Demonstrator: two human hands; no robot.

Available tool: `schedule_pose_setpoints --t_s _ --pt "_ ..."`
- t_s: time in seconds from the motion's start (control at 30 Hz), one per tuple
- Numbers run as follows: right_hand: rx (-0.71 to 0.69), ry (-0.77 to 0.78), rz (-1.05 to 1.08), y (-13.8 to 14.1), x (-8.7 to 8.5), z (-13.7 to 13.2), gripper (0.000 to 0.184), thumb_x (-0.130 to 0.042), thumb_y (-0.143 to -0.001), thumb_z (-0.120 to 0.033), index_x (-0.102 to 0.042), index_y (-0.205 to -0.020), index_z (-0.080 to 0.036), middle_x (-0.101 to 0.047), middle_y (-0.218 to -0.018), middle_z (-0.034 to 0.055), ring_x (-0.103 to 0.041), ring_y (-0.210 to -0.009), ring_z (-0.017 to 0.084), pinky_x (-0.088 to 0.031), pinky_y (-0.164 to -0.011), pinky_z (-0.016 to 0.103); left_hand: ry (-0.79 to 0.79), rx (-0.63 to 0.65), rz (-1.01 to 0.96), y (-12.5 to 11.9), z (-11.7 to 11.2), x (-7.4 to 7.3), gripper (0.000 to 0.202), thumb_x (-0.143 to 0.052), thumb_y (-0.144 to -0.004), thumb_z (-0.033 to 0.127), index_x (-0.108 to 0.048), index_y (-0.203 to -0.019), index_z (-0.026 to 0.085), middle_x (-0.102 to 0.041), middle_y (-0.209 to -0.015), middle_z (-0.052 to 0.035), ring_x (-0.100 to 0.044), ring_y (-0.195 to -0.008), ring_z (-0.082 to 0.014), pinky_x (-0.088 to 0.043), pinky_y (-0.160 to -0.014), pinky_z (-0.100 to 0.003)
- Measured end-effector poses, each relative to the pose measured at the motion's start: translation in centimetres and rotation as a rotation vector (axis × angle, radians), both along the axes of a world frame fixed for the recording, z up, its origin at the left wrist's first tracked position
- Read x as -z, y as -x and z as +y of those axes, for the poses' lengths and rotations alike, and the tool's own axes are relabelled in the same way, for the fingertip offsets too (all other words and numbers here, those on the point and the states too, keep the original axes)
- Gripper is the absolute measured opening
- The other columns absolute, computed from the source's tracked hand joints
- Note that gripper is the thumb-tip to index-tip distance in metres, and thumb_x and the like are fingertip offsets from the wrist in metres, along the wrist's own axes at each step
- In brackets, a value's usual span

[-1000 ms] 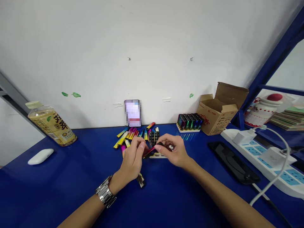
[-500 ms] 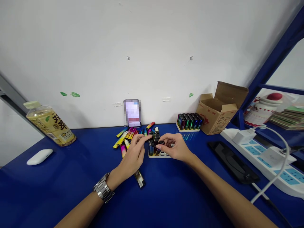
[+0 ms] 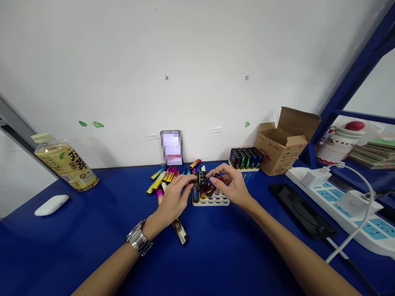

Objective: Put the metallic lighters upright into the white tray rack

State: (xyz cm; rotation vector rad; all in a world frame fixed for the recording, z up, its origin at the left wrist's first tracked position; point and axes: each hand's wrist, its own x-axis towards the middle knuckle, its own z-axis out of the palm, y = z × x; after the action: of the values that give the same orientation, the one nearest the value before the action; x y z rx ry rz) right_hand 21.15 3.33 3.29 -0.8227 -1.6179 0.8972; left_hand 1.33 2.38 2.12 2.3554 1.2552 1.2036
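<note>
A white slotted tray (image 3: 216, 200) lies on the blue table (image 3: 92, 230), with several lighters (image 3: 200, 185) standing in its left and rear slots. My right hand (image 3: 233, 185) pinches a dark red lighter (image 3: 213, 187) and holds it tilted over the tray. My left hand (image 3: 173, 201), a metal watch (image 3: 138, 238) on its wrist, reaches to the tray's left edge with fingertips at the standing lighters; whether it grips one is unclear. A heap of iridescent loose lighters (image 3: 166, 176) lies behind my left hand. One more lighter (image 3: 180, 230) lies near my left wrist.
A full tray of lighters (image 3: 246, 158) and an open cardboard box (image 3: 284, 142) stand at the back right. A phone (image 3: 172, 147) leans on the wall. A tea bottle (image 3: 66, 162) and a white mouse (image 3: 51, 204) sit left. A black phone (image 3: 304, 211) and a power strip (image 3: 342, 205) lie right.
My right hand carried the red lighter from in front of the tray to over it and tilted it upright. My left hand let go of its end and moved to the tray's left edge.
</note>
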Motion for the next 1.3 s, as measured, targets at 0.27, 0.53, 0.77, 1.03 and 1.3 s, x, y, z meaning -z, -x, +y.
schedule_pose_setpoints --t_s 0.27,0.53,0.77,1.03,1.3 --pt "-0.062 0.203 0.054 -0.1 -0.2 0.4 0.039 -0.080 -0.058 -0.045 -0.060 -0.078 -0.017 -0.056 -0.048 -0.0043 -0.052 -0.034 0.010 -0.035 -0.030 0.019 -0.086 -0.129 -0.074 -0.2 0.0 -0.3 0.031 -0.044 -0.092 0.028 -0.060 -0.117 0.022 -0.061 -0.096 -0.0060 -0.058 -0.085 -0.0175 -0.049 -0.073 -0.030" --pt "-0.116 0.203 -0.142 0.0 0.6 0.5 0.043 -0.085 -0.051 -0.041 -0.055 -0.072 -0.018 -0.061 -0.047 -0.0031 -0.057 -0.039 0.014 -0.044 -0.036 0.023 0.111 -0.139 -0.208 0.1 0.5 0.1 0.021 -0.056 -0.085 0.039 -0.054 -0.093 0.020 -0.054 -0.077 0.0007 -0.052 -0.069 -0.0135 -0.044 -0.064 -0.026" --pt "-0.124 0.096 -0.221 -0.2 0.8 0.4 0.039 -0.083 -0.058 -0.041 -0.058 -0.076 -0.017 -0.062 -0.052 -0.0019 -0.059 -0.047 0.014 -0.046 -0.043 0.023 0.363 -0.047 -0.428 -0.2 0.7 0.5 0.024 -0.057 -0.083 0.042 -0.044 -0.085 0.022 -0.052 -0.070 0.0043 -0.055 -0.057 -0.0121 -0.046 -0.053 -0.025" --pt "0.009 -0.237 -0.424 0.2 1.3 0.6 0.040 -0.083 -0.058 -0.044 -0.056 -0.073 -0.018 -0.054 -0.057 -0.0038 -0.048 -0.050 0.009 -0.038 -0.043 0.020 0.307 0.028 -0.412 -0.5 0.4 0.3 0.018 -0.053 -0.085 0.034 -0.055 -0.095 0.019 -0.065 -0.085 -0.0031 -0.064 -0.075 -0.0161 -0.054 -0.068 -0.030" --pt "-0.099 -0.012 -0.212 -0.3 0.4 -0.1 0.044 -0.078 -0.065 -0.034 -0.045 -0.091 -0.021 -0.058 -0.073 -0.0020 -0.059 -0.054 0.011 -0.050 -0.051 0.022 0.217 -0.042 -0.236 0.0 0.4 0.9 0.021 -0.047 -0.089 0.032 -0.059 -0.099 0.018 -0.067 -0.092 -0.0062 -0.064 -0.082 -0.0182 -0.052 -0.075 -0.032"
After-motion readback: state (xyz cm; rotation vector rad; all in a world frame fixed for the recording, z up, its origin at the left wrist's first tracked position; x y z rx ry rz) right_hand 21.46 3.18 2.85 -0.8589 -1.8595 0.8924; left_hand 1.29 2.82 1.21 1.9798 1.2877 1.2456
